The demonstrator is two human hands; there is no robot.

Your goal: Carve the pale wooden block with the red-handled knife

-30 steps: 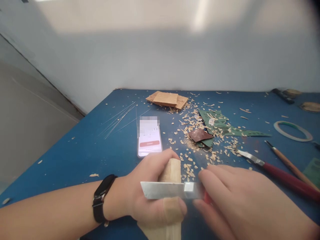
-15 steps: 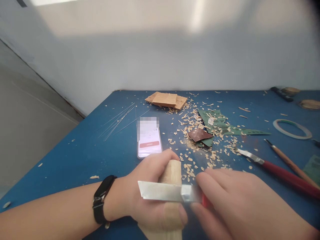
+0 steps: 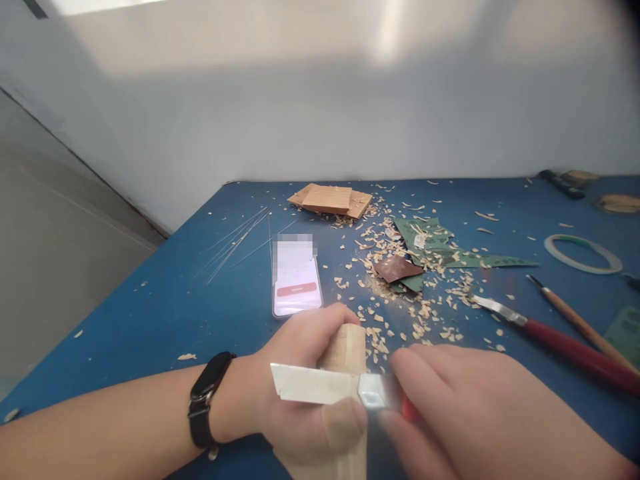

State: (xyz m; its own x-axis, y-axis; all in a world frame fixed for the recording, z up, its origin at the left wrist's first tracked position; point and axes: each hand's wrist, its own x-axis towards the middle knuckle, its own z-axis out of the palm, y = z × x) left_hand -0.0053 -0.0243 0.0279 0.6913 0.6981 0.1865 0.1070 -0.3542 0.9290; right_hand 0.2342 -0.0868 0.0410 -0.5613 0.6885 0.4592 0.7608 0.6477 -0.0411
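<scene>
A pale piece of wood (image 3: 350, 347) with a rounded end points away from me, and my left hand (image 3: 305, 400) is wrapped round it. My left thumb, with a tan plaster on it, presses near the back of a blade. My right hand (image 3: 450, 407) is closed round the red handle of a carving knife (image 3: 320, 385). The angled blade lies crosswise over the wood, its tip pointing left above my left palm. Most of the handle is hidden inside my right fingers. A black wristband (image 3: 210, 400) is on my left wrist.
A phone (image 3: 297, 280) lies just beyond my left hand, near thin wires (image 3: 235, 243). Wooden boards (image 3: 327, 199), brown sandpaper (image 3: 397, 269), green sheets (image 3: 425, 233) and wood shavings (image 3: 380, 333) lie ahead. A red-handled tool (image 3: 575, 353), a thin wooden-handled tool (image 3: 575, 317) and a tape ring (image 3: 583, 253) are right.
The knife blade has shifted slightly left and my left thumb has moved up against it. The view has shifted a little; both hands keep their holds.
</scene>
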